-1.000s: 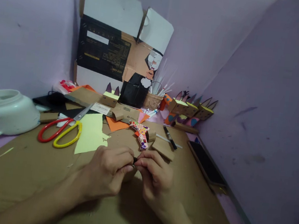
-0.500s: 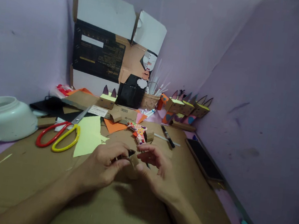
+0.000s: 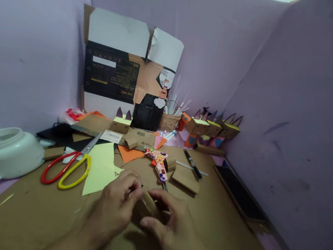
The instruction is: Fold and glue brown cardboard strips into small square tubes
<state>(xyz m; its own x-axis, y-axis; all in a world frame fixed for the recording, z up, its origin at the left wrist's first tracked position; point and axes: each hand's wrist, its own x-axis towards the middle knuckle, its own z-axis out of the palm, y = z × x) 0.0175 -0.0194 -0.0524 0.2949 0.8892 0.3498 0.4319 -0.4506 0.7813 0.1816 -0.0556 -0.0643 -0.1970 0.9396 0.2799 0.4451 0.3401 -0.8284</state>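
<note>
My right hand (image 3: pixel 173 224) curls around a small folded piece of brown cardboard (image 3: pixel 149 202), thumb below and fingers above. Thumb and forefinger of my left hand (image 3: pixel 120 200) are pinched together at the left end of that cardboard. A dark bit shows by those fingertips, too small to name. Just beyond the hands lies a hot glue gun with a floral pattern (image 3: pixel 158 162). A flat cardboard piece (image 3: pixel 186 179) rests to its right, near a black marker (image 3: pixel 192 164).
Scissors with red and yellow handles (image 3: pixel 75 169) lie left beside yellow-green paper (image 3: pixel 99 169). A white pot (image 3: pixel 6 155) stands far left, a phone (image 3: pixel 239 193) at right. Behind are cardboard animal figures (image 3: pixel 199 126), a basket of sticks (image 3: pixel 170 121) and an unfolded box (image 3: pixel 112 74).
The view has tilted up, so everything sits lower. My right hand has closed more around the cardboard piece. My left fingertips have drawn together. The flat cardboard piece, hidden before, shows now.
</note>
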